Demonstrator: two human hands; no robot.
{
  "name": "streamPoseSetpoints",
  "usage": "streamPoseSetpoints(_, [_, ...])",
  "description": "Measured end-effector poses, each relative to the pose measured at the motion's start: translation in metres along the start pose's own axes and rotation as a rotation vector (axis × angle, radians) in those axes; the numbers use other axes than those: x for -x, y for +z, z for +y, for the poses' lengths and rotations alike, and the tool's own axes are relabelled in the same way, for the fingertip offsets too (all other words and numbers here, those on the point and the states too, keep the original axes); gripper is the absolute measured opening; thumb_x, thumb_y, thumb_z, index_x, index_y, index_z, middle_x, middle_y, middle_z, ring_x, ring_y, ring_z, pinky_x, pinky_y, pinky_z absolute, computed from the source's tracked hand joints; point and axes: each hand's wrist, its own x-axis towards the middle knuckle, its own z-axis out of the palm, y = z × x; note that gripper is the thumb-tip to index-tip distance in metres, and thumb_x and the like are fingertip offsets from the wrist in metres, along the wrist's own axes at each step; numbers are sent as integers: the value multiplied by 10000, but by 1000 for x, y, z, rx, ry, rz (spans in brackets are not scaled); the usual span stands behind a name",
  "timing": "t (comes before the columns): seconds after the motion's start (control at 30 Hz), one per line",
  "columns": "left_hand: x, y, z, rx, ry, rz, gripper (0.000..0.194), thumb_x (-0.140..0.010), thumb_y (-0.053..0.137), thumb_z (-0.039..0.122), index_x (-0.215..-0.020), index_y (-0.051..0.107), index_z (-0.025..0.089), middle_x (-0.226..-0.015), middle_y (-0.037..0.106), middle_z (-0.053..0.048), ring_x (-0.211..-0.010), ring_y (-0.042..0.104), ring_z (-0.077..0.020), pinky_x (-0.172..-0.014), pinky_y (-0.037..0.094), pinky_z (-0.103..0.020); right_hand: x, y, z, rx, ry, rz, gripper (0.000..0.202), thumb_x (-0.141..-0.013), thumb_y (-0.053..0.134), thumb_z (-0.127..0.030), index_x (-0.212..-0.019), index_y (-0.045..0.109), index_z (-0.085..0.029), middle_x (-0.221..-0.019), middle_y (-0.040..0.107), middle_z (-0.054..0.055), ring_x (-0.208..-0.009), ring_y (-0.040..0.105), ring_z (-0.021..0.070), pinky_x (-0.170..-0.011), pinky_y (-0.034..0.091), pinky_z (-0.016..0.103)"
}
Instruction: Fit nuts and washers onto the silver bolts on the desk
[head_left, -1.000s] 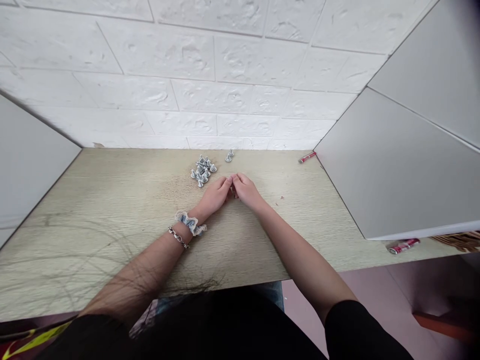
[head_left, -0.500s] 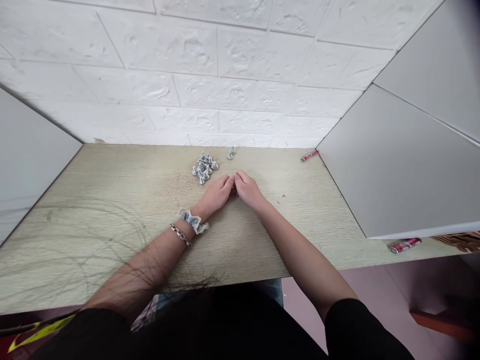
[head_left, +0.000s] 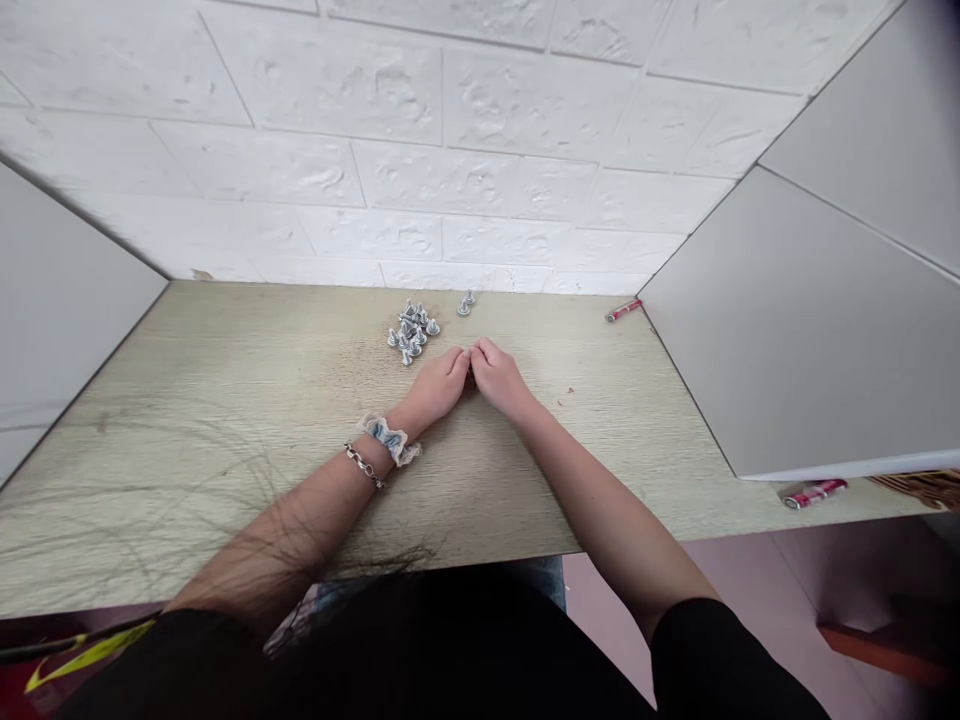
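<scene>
My left hand and my right hand meet at their fingertips over the middle of the wooden table. Both are closed, with the fingers curled under. A small dark reddish bit shows between them, too hidden to identify. Just beyond my left hand lies a pile of silver screws. Two more screws stand near the wall, apart from the pile. Tiny reddish scraps lie to the right of my right hand.
A white brick-patterned wall bounds the table at the back, with grey panels on both sides. One red battery lies by the back right corner, another near the front right edge, close to something woven.
The view has shifted slightly. Both hands remain together in nearly the same pose, and the screws and batteries keep their places on the table.
</scene>
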Motion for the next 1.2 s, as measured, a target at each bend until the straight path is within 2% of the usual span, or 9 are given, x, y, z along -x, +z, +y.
streamPoseSetpoints(0.17, [1, 0, 0, 39, -10, 27, 338, -929, 283, 376, -676, 416, 197, -631, 511, 4, -664, 497, -154, -664, 347, -284, 2, 1, -2, -20, 24, 33, 292, -873, 344, -378, -637, 397, -215, -597, 510, -26, -600, 476, 132, -569, 326, 248])
streamPoseSetpoints(0.43, [-2, 2, -7, 240, 19, -22, 303, -919, 298, 426, -815, 465, 195, -629, 504, 22, -566, 472, -122, -571, 369, -254, 1, -3, -5, -52, 46, -22, 505, -898, 297, -449, -491, 459, -197, -517, 534, 9, -581, 524, 137, -593, 360, 249])
streamPoseSetpoints(0.63, [-4, 4, -9, 295, 50, -16, 286, -918, 295, 419, -833, 448, 193, -669, 519, 23, -551, 468, -107, -556, 380, -238, -4, 1, 3, -105, 82, -6, 607, -876, 232, -578, -467, 469, -197, -491, 517, 23, -545, 528, 142, -570, 387, 248])
streamPoseSetpoints(0.83, [-4, 4, -10, 313, 39, -7, 293, -911, 315, 433, -802, 443, 193, -659, 523, 31, -512, 460, -94, -537, 388, -233, -7, 4, 6, -101, 82, -7, 562, -885, 261, -533, -469, 443, -203, -491, 503, 18, -538, 517, 143, -552, 388, 246])
streamPoseSetpoints(1.0, [-5, 1, -7, 273, -35, -12, 319, -909, 318, 443, -773, 452, 188, -619, 516, 24, -492, 463, -99, -506, 382, -236, -7, 5, 8, -69, 60, -9, 488, -891, 293, -458, -510, 461, -204, -542, 532, 20, -554, 508, 146, -548, 378, 249])
streamPoseSetpoints(1.2, [-6, 2, -10, 303, -74, -1, 333, -902, 323, 462, -786, 463, 182, -648, 526, 11, -475, 470, -99, -456, 378, -232, -7, 9, 12, -85, 30, -7, 441, -889, 292, -454, -575, 474, -203, -595, 551, 15, -597, 508, 144, -560, 374, 246])
